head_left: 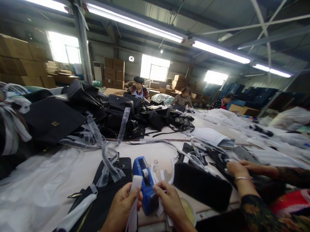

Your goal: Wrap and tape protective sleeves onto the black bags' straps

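Observation:
My left hand (119,208) is closed around a flat white strip (135,199) that stands up between thumb and fingers. Right beside it is a blue tape dispenser (144,185) on the table. My right hand (171,202) has thumb and forefinger pinched together at the dispenser's right side; what lies between them is too small to tell. A black bag (112,186) lies to the left, with a clear plastic wrapped strap (112,165) on top and a white-wrapped handle (78,210) near its front.
A co-worker's hands (241,170) work at the right, next to a black bag (203,185). Black bags (114,114) are heaped at the back left. White wrapping sheets (40,189) cover the left side. A round container (188,212) sits by my right wrist. Other people sit farther off.

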`<state>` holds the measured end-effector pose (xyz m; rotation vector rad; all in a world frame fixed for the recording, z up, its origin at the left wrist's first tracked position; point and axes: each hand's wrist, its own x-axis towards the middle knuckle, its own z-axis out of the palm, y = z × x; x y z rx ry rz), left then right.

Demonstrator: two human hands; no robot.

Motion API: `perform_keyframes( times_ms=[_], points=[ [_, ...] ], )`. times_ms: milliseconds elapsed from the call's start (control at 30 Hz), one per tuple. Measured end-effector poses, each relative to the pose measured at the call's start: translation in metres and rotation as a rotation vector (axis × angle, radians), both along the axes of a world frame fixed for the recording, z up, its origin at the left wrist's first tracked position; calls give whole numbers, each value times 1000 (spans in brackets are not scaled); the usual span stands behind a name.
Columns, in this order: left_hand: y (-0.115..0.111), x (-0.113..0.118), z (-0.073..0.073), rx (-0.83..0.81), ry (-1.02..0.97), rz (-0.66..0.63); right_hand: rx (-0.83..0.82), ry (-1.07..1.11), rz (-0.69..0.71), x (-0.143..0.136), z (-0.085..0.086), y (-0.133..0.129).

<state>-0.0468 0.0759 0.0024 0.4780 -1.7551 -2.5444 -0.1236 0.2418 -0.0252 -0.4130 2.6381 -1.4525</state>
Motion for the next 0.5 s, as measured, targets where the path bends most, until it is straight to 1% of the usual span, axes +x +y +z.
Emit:
perform_keyframes(
  times_ms=[67, 133, 167, 233, 300, 333, 400, 500],
  points=[
    [-2, -1, -2, 14, 2, -14, -72, -43, -10, 11, 10, 5],
    [-2, -2, -4, 28, 9, -34, -140, -138, -8, 21, 8, 10],
    [-2, -2, -6, 31, 13, -45, -163, -196, -5, 24, 2, 12],
    [-2, -3, -8, 29, 20, -64, -184, -270, -24, 28, -16, 16],
    [-1, -4, -10, 25, 23, -76, -190, -281, -39, 27, -34, 17],
    [-1, -4, -11, 24, 24, -81, -194, -283, -38, 26, -40, 17],
    [0, -6, -14, 25, 35, -90, -164, -254, -26, 23, -45, 16],
    [1, -8, -19, 22, 74, -114, 19, -60, -46, 18, -39, 14]
  ],
)
